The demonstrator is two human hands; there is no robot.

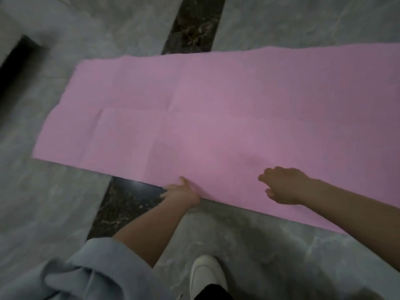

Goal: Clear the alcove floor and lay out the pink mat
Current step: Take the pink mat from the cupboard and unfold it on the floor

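Observation:
The pink mat (216,118) lies unrolled and flat on the grey marble floor, running from the left to beyond the right edge, with faint fold creases. My left hand (184,192) grips the mat's near edge, thumb on top and fingers at or under the rim. My right hand (283,185) is over the mat near that same edge, palm down with relaxed fingers; whether it touches the mat is unclear. The picture is motion-blurred.
A dark marble inlay strip (192,24) crosses the floor under the mat. A black object or opening (15,68) sits at the far left. My white shoe (205,276) stands on the floor below the mat's near edge.

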